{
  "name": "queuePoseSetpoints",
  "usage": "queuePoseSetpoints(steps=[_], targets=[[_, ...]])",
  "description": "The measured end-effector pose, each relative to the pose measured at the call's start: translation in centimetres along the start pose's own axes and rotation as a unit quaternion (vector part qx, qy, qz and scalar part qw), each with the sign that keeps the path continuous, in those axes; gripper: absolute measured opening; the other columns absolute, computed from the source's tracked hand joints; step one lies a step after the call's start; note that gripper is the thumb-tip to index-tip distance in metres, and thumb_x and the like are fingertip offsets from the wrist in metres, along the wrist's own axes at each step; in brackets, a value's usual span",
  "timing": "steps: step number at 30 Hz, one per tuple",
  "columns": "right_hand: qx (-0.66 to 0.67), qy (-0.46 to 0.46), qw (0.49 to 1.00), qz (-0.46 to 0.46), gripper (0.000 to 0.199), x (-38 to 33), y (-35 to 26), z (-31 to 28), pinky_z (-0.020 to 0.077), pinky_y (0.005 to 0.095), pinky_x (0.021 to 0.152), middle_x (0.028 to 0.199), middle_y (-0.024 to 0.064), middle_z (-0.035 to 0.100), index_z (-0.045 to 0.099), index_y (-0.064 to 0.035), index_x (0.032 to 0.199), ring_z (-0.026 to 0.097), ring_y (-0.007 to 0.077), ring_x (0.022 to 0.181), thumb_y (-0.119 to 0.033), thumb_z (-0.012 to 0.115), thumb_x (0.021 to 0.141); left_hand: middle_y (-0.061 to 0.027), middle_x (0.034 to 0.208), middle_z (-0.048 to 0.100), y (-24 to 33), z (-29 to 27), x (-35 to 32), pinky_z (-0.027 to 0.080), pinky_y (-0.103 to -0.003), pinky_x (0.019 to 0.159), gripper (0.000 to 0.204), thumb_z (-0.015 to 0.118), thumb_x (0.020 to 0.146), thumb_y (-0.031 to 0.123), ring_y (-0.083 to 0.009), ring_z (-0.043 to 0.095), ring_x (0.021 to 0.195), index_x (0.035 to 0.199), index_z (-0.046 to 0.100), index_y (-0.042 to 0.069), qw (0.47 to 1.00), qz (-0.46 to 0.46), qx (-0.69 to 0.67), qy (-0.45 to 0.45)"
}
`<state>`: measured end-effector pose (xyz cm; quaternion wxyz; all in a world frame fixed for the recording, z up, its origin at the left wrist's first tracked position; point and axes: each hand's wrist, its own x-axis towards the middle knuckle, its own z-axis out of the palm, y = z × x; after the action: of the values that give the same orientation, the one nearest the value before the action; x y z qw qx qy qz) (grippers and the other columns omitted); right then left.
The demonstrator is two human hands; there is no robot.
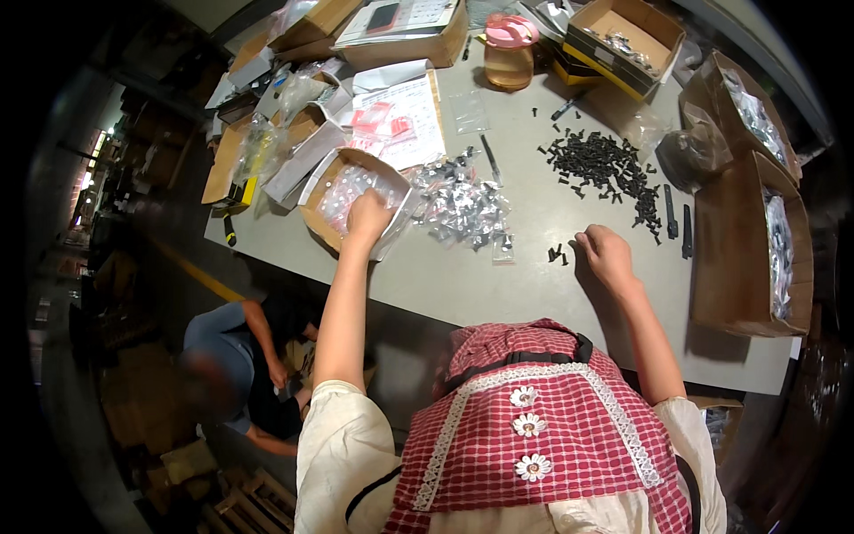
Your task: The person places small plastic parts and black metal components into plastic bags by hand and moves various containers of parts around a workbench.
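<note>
My left hand (372, 216) reaches into a small open cardboard box (313, 220) of clear plastic bags (349, 191). Its fingers look curled down among the bags, and what they grip is hidden. Over the table at the right is my right hand (608, 255), fingers curled closed with the thumb to the left; anything inside is hidden. Just left of it lie several loose black screws (558, 255). Beyond it spreads a large pile of black screws (596, 165). Between my hands sits a heap of small clear bags holding dark and metal parts (463, 205).
Brown cardboard boxes (737, 258) with bagged parts line the right edge. More open boxes (233, 165) crowd the left. A pink-lidded jug (509, 58), papers (418, 111) and an open box of metal parts (614, 22) stand farther back. Another person (218, 356) sits low at the left.
</note>
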<state>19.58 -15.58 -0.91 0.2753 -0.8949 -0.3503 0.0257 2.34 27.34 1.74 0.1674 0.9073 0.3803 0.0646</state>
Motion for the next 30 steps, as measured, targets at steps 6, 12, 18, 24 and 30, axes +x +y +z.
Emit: queuePoseSetpoints(steps=[6,12,18,24,30], targets=[[0.022,0.036,0.999,0.003,0.027,-1.2,1.8,0.2,0.0501,0.0487,0.071,0.086,0.0188,0.065,0.058,-0.0015,0.084,0.063,0.0409,0.081,-0.024,0.058,0.098,-0.0153,0.071,0.07,-1.6,0.5,1.0,0.052,-0.04,0.065,0.025,0.075,0.076,0.027,-0.0263,0.069,0.069,0.079,0.072,0.003,0.994,0.014,-0.105,-0.041],[0.085,0.012,0.992,0.091,0.019,-1.7,1.3,-1.0,0.0503,0.0475,0.077,0.092,0.0201,0.066,0.06,-0.0003,0.091,0.064,0.0406,0.088,-0.017,0.054,0.098,-0.0116,0.074,0.072,-2.1,-1.2,-0.6,0.051,-0.037,0.062,0.027,0.068,0.088,0.026,-0.0225,0.068,0.065,0.098,0.077,0.002,0.989,0.049,-0.135,0.043],[0.152,0.02,0.981,0.12,0.018,-1.8,1.8,-1.2,0.051,0.0463,0.08,0.094,0.0203,0.068,0.063,0.0004,0.094,0.065,0.0398,0.089,-0.017,0.056,0.096,-0.0053,0.073,0.069,-4.7,-2.5,-0.9,0.049,-0.029,0.059,0.017,0.071,0.089,0.015,-0.0122,0.061,0.062,0.088,0.071,-0.002,0.966,0.005,-0.25,0.071],[0.074,0.015,0.991,0.113,0.019,-0.7,1.3,-1.4,0.0518,0.0474,0.077,0.096,0.0199,0.067,0.06,0.0001,0.094,0.065,0.0398,0.086,-0.018,0.064,0.091,-0.0058,0.088,0.068,4.7,-4.0,-6.0,0.045,-0.023,0.058,0.014,0.073,0.086,0.008,-0.0101,0.059,0.071,0.081,0.06,0.006,0.875,-0.03,-0.483,0.005],[-0.057,0.05,0.996,0.037,0.018,1.6,0.9,0.3,0.054,0.0487,0.07,0.091,0.018,0.063,0.058,-0.0019,0.093,0.066,0.039,0.082,-0.018,0.064,0.089,-0.0061,0.091,0.068,9.9,-1.1,-9.5,0.054,-0.026,0.068,0.028,0.072,0.084,0.002,-0.011,0.063,0.08,0.108,0.058,0.003,0.806,-0.003,-0.567,-0.168]])
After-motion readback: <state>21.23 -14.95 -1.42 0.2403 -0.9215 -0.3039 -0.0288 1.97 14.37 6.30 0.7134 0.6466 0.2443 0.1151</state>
